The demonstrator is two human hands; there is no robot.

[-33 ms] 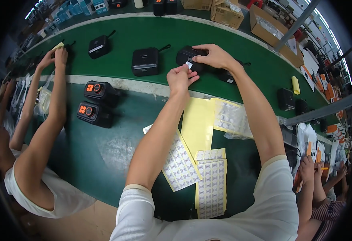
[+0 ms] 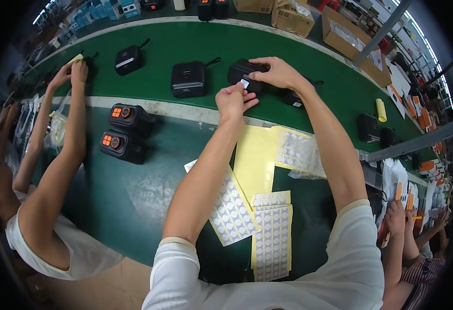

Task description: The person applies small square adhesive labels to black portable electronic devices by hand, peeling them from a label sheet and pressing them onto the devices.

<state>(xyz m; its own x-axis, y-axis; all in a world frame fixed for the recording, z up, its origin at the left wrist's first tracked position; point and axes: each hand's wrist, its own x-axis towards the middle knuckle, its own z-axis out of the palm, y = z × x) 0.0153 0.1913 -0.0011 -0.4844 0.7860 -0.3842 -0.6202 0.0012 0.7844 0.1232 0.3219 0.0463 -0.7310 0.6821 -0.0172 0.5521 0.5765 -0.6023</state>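
Observation:
On the green belt (image 2: 185,41), a black boxy device (image 2: 239,71) lies under both my hands. My right hand (image 2: 277,73) grips its upper right side, fingers bent over the top and thumb on the near face. My left hand (image 2: 231,102) comes from the near side, with thumb and forefinger pinching a small white sticker (image 2: 244,83) against the device. Another black device (image 2: 295,98) with a white label sits partly hidden behind my right wrist. To the left stands a black device (image 2: 188,80) with a strap loop.
Sticker sheets (image 2: 272,243), yellow backing paper (image 2: 254,160) and a plastic-wrapped sheet pack (image 2: 299,150) lie between my forearms. Two black devices with orange buttons (image 2: 123,147) stand left. A co-worker's hands (image 2: 71,75) work at far left. A metal post (image 2: 418,142) crosses at right.

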